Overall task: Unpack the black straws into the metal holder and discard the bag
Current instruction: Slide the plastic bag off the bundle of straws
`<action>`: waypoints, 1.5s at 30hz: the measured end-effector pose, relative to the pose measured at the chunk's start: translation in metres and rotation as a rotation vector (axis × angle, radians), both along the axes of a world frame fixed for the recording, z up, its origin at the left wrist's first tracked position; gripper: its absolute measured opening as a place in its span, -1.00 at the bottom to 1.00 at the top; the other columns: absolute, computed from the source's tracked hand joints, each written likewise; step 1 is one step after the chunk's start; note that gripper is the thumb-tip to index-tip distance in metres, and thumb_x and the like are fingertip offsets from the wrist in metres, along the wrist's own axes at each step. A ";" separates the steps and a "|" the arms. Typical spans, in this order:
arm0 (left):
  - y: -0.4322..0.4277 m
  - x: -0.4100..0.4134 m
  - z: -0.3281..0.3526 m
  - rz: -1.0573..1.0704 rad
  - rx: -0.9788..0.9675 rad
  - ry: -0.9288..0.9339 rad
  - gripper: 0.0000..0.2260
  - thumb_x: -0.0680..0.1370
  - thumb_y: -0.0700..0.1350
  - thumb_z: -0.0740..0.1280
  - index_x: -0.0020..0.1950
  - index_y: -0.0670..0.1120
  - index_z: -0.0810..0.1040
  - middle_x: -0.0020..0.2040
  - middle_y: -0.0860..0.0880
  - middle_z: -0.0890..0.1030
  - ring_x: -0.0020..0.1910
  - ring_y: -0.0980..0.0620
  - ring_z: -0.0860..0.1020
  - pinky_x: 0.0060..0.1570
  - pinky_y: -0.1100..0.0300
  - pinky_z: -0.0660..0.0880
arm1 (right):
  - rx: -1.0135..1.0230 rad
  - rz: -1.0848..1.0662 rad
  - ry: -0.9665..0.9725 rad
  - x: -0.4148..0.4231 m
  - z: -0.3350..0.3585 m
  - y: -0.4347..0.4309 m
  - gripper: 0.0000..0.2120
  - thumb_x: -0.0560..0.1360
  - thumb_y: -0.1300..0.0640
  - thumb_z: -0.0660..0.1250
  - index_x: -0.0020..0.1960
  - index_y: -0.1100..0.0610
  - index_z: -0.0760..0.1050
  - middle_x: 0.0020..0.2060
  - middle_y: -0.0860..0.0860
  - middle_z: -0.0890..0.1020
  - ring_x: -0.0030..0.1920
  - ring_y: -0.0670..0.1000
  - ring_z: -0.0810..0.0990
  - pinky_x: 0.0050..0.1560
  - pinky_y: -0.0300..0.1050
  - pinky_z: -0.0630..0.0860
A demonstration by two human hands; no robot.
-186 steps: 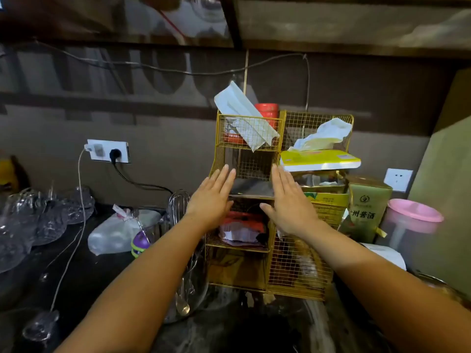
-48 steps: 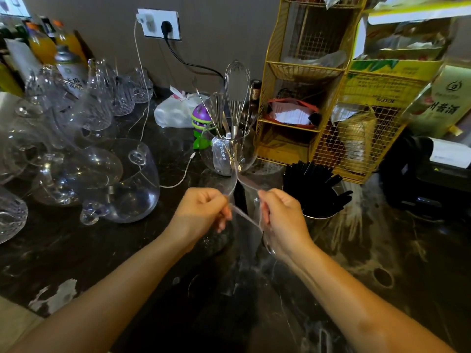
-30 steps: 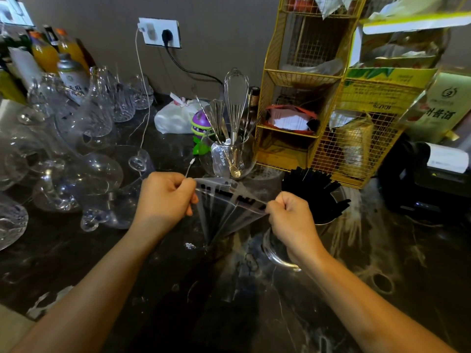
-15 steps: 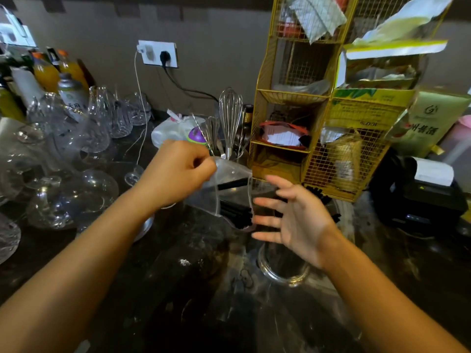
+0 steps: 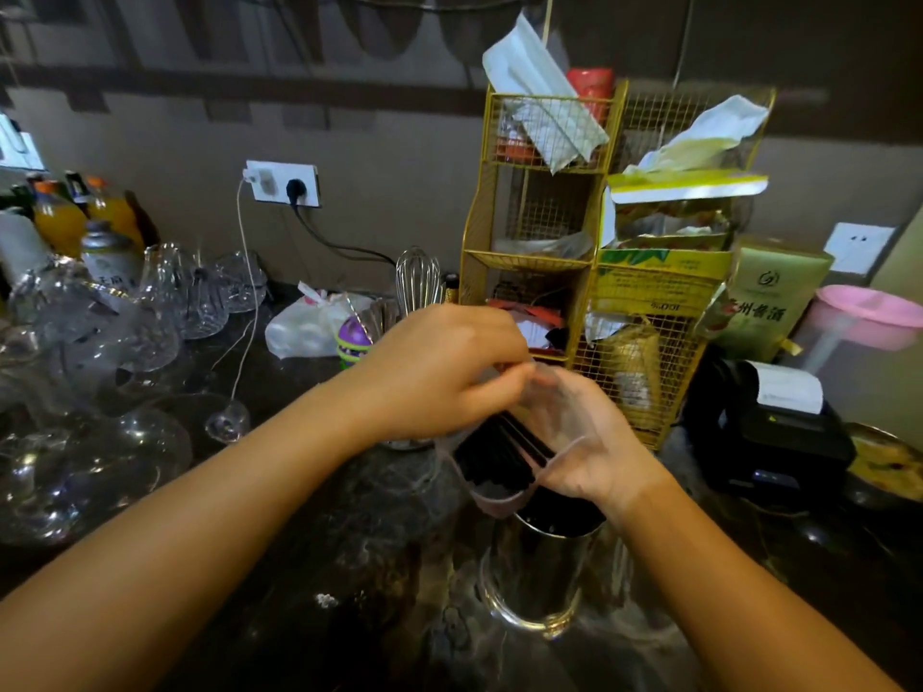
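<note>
A clear plastic bag with black straws inside hangs tilted just above the shiny metal holder on the dark counter. More black straws show inside the holder's mouth. My left hand pinches the bag's upper end. My right hand cups the bag's right side, fingers around the plastic. The bag's lower end touches the holder's rim; part of the bag is hidden behind my hands.
A yellow wire rack stuffed with packets stands right behind the hands. A whisk in a utensil cup, glassware at left, a black receipt printer at right, and a pink-lidded jug surround the holder.
My right hand, open half a second ago, has closed around the bag's side. The bag with straws has come down over the holder, and both hands have drawn together.
</note>
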State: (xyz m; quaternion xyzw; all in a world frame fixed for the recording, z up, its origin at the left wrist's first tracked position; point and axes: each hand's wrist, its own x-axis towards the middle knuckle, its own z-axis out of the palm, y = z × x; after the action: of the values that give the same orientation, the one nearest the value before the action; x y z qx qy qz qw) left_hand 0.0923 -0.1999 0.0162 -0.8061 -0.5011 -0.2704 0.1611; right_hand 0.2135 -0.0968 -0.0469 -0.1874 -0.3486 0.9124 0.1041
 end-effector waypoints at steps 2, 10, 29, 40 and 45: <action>0.004 -0.002 -0.004 -0.080 -0.077 -0.280 -0.69 0.47 -0.02 0.16 -0.19 -0.20 0.59 -0.20 -0.08 0.60 -0.17 0.08 0.54 -0.13 0.15 0.50 | 0.025 0.046 0.044 0.004 -0.001 0.003 -0.75 0.30 0.16 0.39 -0.04 0.19 0.56 -0.14 0.11 0.61 -0.10 0.06 0.60 0.13 -0.05 0.42; 0.047 -0.017 -0.051 0.076 -0.632 -1.779 -0.77 0.43 -0.04 0.26 0.04 -0.09 0.47 -0.05 -0.10 0.52 -0.18 0.01 0.58 -0.31 0.24 0.51 | 0.274 -0.065 0.125 0.017 0.007 0.026 -0.57 0.34 0.27 0.27 0.22 0.17 0.48 -0.07 0.10 0.62 -0.12 0.03 0.62 -0.08 -0.10 0.59; 0.088 -0.004 -0.048 -0.203 -0.548 -1.375 -0.70 0.46 -0.33 0.25 0.16 -0.11 0.47 0.02 -0.08 0.61 -0.05 0.02 0.60 0.02 0.13 0.55 | 1.052 -0.409 -0.040 0.031 0.006 0.047 -0.42 0.45 0.43 0.23 0.17 -0.23 0.33 0.07 -0.19 0.54 0.04 -0.27 0.56 0.11 -0.27 0.51; 0.080 0.000 -0.063 -0.313 -0.588 -1.371 -0.60 0.45 -0.31 0.25 0.14 0.14 0.45 0.06 -0.05 0.61 0.03 0.05 0.61 0.12 0.15 0.52 | 1.088 -0.421 -0.040 0.046 -0.005 0.044 -0.50 0.45 0.34 0.28 0.13 -0.25 0.37 0.15 -0.17 0.51 0.18 -0.05 0.55 0.20 -0.14 0.48; 0.078 0.000 -0.060 -0.306 -0.568 -1.362 -0.65 0.36 -0.10 0.27 0.13 0.12 0.46 0.00 0.01 0.66 0.05 0.02 0.60 0.14 0.10 0.50 | 1.062 -0.492 -0.032 0.047 -0.003 0.042 -0.60 0.47 0.31 0.26 0.10 -0.17 0.43 0.08 -0.16 0.57 0.14 -0.06 0.57 0.10 -0.21 0.53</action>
State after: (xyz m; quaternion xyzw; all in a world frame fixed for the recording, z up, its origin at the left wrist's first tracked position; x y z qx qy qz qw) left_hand 0.0921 -0.1214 -0.0437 -0.5320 -0.4228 -0.5889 -0.4376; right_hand 0.2603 -0.0551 -0.0500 -0.1987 -0.7058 0.5589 0.3873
